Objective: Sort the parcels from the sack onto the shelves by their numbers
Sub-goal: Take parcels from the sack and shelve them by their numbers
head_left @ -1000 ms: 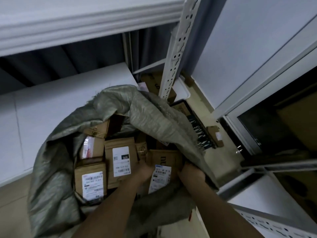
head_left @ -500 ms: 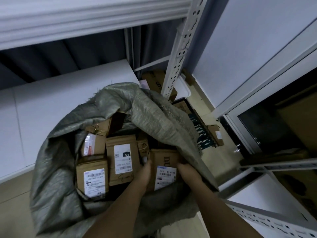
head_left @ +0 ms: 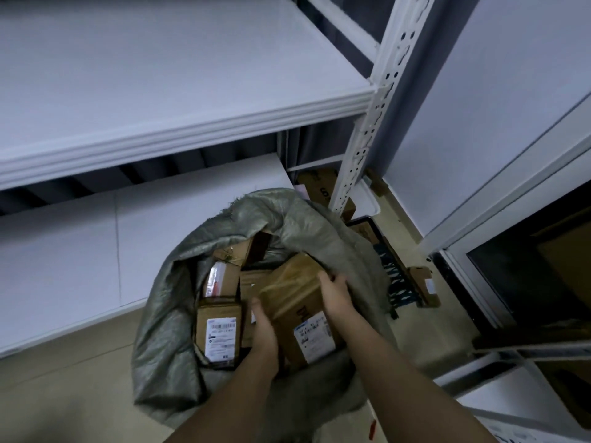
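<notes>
A grey-green woven sack (head_left: 166,324) stands open on the floor with several brown cardboard parcels inside. A taped parcel (head_left: 295,302) with a white label sits raised in the sack's mouth, held on both sides. My left hand (head_left: 263,327) grips its left edge and my right hand (head_left: 334,294) grips its right edge, fingers curled over the top. Another labelled parcel (head_left: 219,334) lies at the sack's left, and a parcel with a red-edged label (head_left: 220,278) lies behind it.
White shelves (head_left: 192,119) rise to the left and front, on a perforated white upright (head_left: 374,113). Boxes and a dark crate (head_left: 393,270) lie on the floor right of the sack. A lower shelf corner (head_left: 524,394) and a dark-glass door stand at right.
Both hands have lifted the labelled parcel up out of the pile, tilting it so its taped top shows. The view has tipped upward, showing more of the shelves.
</notes>
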The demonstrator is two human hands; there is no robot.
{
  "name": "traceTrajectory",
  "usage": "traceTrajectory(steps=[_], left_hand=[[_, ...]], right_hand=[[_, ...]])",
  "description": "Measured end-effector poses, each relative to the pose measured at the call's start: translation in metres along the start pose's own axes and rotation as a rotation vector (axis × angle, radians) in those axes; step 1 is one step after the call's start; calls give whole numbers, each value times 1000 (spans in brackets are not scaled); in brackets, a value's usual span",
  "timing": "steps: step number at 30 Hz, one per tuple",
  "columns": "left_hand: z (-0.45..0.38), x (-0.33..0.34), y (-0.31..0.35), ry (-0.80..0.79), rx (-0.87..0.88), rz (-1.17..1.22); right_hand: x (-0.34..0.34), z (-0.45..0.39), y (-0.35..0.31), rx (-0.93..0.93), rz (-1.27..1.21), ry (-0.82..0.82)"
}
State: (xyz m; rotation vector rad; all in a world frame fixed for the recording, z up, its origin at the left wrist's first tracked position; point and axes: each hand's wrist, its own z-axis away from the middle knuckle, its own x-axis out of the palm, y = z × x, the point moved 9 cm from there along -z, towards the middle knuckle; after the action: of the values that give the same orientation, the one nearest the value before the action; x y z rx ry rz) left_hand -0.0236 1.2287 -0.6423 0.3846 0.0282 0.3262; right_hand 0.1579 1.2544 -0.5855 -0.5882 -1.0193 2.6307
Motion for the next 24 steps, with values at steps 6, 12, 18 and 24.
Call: traceTrajectory(steps=[6, 12, 18, 24], left_hand=[[36, -27, 51, 17, 92, 45], [84, -23, 103, -172, 226, -57], [132, -1, 135, -355, 333, -115], [161, 5, 149, -314, 463, -176]], right_hand=[[12, 25, -63, -123, 165, 17], [-8, 53, -93, -143, 47, -39], [-17, 91, -93, 3, -412, -204], [-32, 102, -93, -24, -463, -234]])
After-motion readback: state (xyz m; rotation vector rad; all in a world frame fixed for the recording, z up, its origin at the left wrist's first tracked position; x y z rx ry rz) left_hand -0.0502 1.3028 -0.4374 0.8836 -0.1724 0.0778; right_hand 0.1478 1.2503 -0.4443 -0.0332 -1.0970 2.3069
